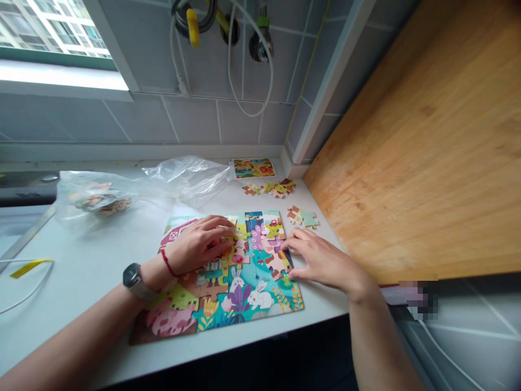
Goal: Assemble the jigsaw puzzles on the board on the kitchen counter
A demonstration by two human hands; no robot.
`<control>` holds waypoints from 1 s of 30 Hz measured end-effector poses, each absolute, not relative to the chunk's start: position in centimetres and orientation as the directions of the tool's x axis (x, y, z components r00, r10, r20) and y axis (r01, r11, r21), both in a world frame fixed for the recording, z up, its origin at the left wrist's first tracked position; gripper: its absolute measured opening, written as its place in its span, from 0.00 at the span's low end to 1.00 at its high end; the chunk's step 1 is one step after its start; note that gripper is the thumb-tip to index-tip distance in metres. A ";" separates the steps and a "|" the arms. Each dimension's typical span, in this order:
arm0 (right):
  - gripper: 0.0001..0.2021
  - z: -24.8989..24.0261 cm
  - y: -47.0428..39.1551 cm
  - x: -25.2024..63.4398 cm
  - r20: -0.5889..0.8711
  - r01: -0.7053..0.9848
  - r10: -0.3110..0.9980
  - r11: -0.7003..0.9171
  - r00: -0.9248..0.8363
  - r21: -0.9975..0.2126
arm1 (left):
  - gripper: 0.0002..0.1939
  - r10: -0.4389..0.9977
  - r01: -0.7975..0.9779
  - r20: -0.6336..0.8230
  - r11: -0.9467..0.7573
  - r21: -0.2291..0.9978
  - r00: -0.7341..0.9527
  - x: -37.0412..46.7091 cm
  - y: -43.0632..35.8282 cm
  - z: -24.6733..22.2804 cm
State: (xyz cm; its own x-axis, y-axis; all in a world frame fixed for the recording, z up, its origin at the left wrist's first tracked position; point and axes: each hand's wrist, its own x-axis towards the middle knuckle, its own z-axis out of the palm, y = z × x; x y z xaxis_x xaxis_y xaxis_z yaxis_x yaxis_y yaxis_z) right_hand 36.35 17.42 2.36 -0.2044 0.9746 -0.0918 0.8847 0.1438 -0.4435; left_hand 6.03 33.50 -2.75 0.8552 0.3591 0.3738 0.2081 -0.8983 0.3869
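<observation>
A colourful jigsaw puzzle [260,297] with rabbits, a pig and a red barn lies on the white counter, much of it joined. My left hand [203,241] rests over its upper left part, fingers stretched out and lying flat, covering several pieces. At the right edge, my right hand [315,255] has its thumb and fingertips on the side of a puzzle piece [278,263] in brown, cream and pink. This piece sits slightly askew on the puzzle. Beyond my right hand lie a pale green puzzle piece [309,219] and a brown one [293,213].
Several loose pieces [280,188] lie behind the puzzle, near a small picture card [254,168]. A clear plastic bag [101,201] with pieces inside is on the left, beside another crumpled bag [191,176]. A wooden panel [419,163] borders the right side.
</observation>
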 end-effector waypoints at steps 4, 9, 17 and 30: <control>0.18 1.6 17.3 36.9 -0.058 0.842 0.971 0.173 -0.234 -0.511 | 0.13 0.360 0.224 0.370 -0.905 0.362 0.856 6.1 33.5 -3.0; 0.21 1.4 17.6 37.7 -0.054 0.799 0.965 0.180 -0.256 -0.573 | 0.12 0.371 0.235 0.366 -0.901 0.364 0.853 6.1 33.5 -3.0; 0.17 0.8 17.8 38.1 0.001 0.760 0.959 0.224 -0.283 -0.611 | 0.12 0.372 0.251 0.346 -0.904 0.347 0.861 6.1 33.5 -2.8; 0.24 0.0 18.0 38.4 0.087 0.822 0.986 0.164 -0.139 -0.546 | 0.12 0.361 0.239 0.360 -0.909 0.341 0.860 6.2 33.4 -2.8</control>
